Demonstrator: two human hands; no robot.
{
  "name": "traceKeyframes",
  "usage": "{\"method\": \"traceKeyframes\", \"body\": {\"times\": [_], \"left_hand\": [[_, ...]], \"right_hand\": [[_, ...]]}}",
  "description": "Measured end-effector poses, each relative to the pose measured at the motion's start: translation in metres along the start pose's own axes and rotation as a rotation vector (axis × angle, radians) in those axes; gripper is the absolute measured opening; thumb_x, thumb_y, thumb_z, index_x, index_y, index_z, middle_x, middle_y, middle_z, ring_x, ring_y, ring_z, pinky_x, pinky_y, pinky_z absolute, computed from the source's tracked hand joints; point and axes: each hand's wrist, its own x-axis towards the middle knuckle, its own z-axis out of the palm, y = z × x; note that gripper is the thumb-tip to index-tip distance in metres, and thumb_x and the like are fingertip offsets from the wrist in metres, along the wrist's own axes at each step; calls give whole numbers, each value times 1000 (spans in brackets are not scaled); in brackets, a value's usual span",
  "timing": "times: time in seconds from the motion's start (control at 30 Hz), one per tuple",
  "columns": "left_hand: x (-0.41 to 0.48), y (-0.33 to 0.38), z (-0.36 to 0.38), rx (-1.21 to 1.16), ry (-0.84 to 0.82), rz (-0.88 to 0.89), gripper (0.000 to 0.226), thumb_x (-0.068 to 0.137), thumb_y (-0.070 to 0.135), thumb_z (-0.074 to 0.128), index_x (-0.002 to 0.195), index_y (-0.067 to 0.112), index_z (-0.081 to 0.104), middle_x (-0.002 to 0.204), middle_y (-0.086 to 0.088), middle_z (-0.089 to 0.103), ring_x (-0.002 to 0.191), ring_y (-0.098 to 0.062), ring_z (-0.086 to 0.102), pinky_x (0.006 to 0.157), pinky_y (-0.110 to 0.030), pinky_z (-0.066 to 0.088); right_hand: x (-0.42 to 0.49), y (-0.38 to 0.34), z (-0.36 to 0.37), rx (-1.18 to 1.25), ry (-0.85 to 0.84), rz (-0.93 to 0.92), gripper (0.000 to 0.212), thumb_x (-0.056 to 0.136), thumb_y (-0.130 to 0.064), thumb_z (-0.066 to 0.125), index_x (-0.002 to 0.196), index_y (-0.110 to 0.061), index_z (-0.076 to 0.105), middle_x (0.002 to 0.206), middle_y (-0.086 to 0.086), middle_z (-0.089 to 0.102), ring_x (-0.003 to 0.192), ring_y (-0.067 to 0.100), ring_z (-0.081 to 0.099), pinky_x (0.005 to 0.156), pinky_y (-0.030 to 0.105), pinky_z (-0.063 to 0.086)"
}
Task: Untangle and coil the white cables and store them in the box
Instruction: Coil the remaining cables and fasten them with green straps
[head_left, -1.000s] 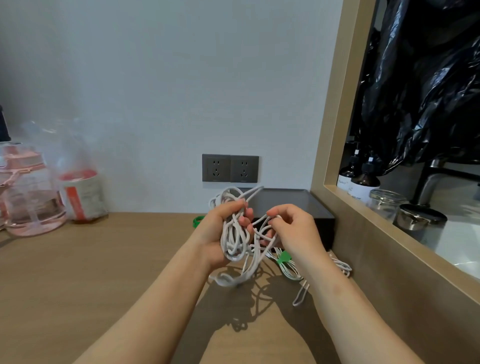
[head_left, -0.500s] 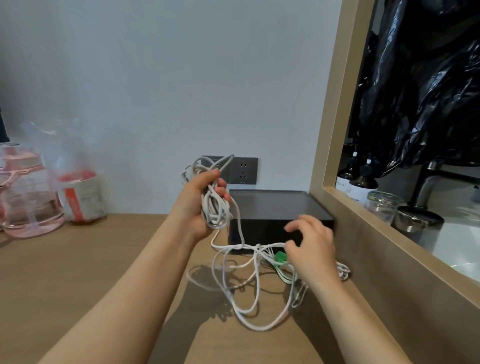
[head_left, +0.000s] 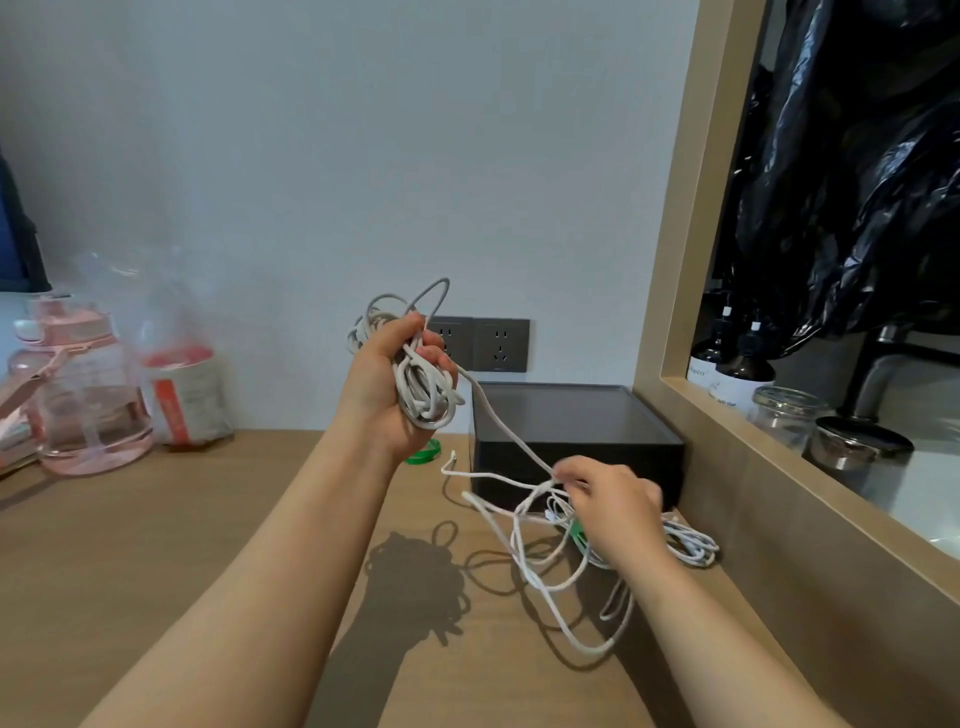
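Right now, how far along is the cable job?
Early. Done: nothing visibly stored; no cable shows on the box. In hand: the left hand grips a loose bunch; one strand runs down to the right hand, which pinches the tangle on the table. Left: free the tangle, coil, store.

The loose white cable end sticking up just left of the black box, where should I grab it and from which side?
Pinch the loose cable end just behind its plug tip, coming from the left over the table. It curls upward, clear of the tangle, and the black box stands close on its right. The right hand, pinching the tangle, would probably have to let go first.
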Motion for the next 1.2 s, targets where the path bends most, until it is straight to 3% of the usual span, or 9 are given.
{"method": "traceKeyframes", "body": {"times": [0.13,0.33,0.47,0.6,0.67,0.77,0.9,1.07,1.2], "left_hand": [[-1,0,-6,55,37,20,46,92,19,53,47,8,58,53,2,48,32,-6,46,37,-15,44],[-4,-23,-7,107,-17,-37,34,91,15,53,59,8,60,58,0,51,35,-5,47,40,-16,47],[-6,-21,-8,170,-75,-36,30,89,16,54,60,10,62,62,1,56,39,-3,49,44,-15,47],[-4,-18,-20,304,-9,27,45,93,15,51,50,12,66,55,1,53,37,-5,50,47,-16,48],[-1,-20,-33,406,53,39,30,92,14,53,64,9,63,52,0,54,39,-7,52,47,-18,49],[0,-27,-50,482,108,-7,22,91,15,54,71,7,57,47,-1,53,40,-10,52,48,-22,50],[-4,-39,-54,245,40,-78,37,90,15,52,55,7,60,45,-1,51,36,-7,52,85,-40,55],[3,-37,-53,35,113,-71,37,90,17,53,55,7,55,46,1,48,33,-5,49,57,-29,59],[11,-20,-49,-84,160,-1,40,92,19,53,54,7,52,43,3,48,33,-6,48,48,-24,54]], "right_hand": [[0,17,-7,278,-116,66,17,94,-24,52,85,-37,57,95,-10,61,101,16,54,80,29,39],[-7,-17,1,446,-392,-140,43,83,-37,64,117,-52,43,122,-20,44,113,6,39,102,39,38],[-5,-27,16,243,-522,-204,29,88,-23,60,108,-44,56,97,-19,60,96,6,55,101,43,41],[6,-33,14,411,-471,61,30,87,-15,49,73,-34,68,73,-9,59,75,10,52,86,37,42],[10,-36,5,437,-594,223,17,89,-19,51,82,-19,66,71,-2,48,66,11,42,74,27,38],[7,-36,0,596,-512,203,27,85,-45,61,101,-25,55,89,-9,52,80,3,48,66,21,37],[-1,-27,1,448,-415,25,41,77,-36,73,111,-30,51,104,-10,57,91,5,54,67,20,43],[4,-19,2,398,-414,-75,7,88,-35,61,90,-41,64,94,-19,62,93,4,56,77,23,46],[8,-5,-7,269,-225,113,19,88,-39,53,81,-33,69,87,-13,65,90,13,53,97,37,34]]}}
